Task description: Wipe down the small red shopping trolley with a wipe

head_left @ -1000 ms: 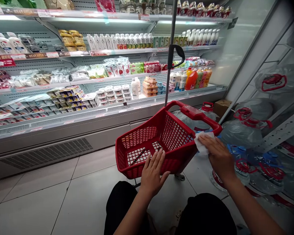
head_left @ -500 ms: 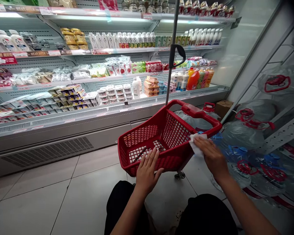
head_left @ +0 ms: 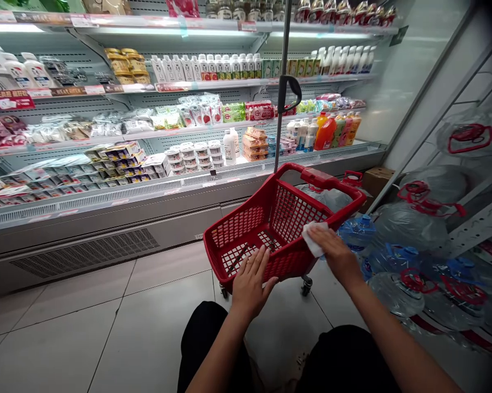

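In front of my knees stands a red plastic shopping basket cart (head_left: 246, 224) on small wheels. My left hand (head_left: 250, 286) rests on its near rim, fingers stretched out and holding nothing. My right hand (head_left: 338, 254) presses a white cloth or wipe (head_left: 314, 239) against the near side rim, close to the handle end. The wipe is partly hidden under the fingers. A red handle (head_left: 323, 180) arches over the cart's right end. Behind the cart rises a dark pole with a looped grip (head_left: 290, 94).
A lit refrigerated case (head_left: 180, 188) with bottles, tubs and packs on shelves runs along the back. Large clear water jugs (head_left: 401, 289) with red and blue tops crowd the right side. Pale floor tiles (head_left: 69, 327) lie to the left.
My right hand has slid the wipe left along the near rim, away from the handle. The cart has turned slightly, showing another wheel. My left hand stays on the rim.
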Tool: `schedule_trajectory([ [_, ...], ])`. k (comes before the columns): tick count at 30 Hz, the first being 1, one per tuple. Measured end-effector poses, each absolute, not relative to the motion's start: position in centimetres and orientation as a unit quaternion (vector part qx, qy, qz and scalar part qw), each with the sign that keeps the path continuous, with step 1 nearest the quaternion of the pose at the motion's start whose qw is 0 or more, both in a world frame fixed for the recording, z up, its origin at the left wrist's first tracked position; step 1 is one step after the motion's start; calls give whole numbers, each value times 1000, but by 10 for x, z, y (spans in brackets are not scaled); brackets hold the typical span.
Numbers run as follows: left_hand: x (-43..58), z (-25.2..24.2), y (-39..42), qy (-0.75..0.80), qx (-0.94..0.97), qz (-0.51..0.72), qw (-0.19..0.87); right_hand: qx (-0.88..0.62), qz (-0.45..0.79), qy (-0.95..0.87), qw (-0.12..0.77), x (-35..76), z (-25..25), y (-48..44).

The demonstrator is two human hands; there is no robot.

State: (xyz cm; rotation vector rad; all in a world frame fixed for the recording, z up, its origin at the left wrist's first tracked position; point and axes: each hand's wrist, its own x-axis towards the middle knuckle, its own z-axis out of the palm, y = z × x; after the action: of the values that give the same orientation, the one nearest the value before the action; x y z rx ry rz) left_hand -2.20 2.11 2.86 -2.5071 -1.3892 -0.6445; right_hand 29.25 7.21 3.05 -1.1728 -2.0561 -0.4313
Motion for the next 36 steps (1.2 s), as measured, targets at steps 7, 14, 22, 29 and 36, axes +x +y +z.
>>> schedule_trajectory([
  [7,-47,21,11,-514,-822,-207,131,-483,-140,-771,390,273,22,82],
  [14,-46,18,13,-525,-812,-219,131,-394,-115,-838,360,224,6,76],
  [22,-56,10,4,-532,-808,-227,111,-430,-124,-794,411,256,14,108],
  [29,-41,4,-3,-523,-816,-227,99,-377,-72,-846,369,177,-11,63],
  [36,-71,9,1,-490,-840,-196,127,-404,-31,-825,394,230,5,98],
])
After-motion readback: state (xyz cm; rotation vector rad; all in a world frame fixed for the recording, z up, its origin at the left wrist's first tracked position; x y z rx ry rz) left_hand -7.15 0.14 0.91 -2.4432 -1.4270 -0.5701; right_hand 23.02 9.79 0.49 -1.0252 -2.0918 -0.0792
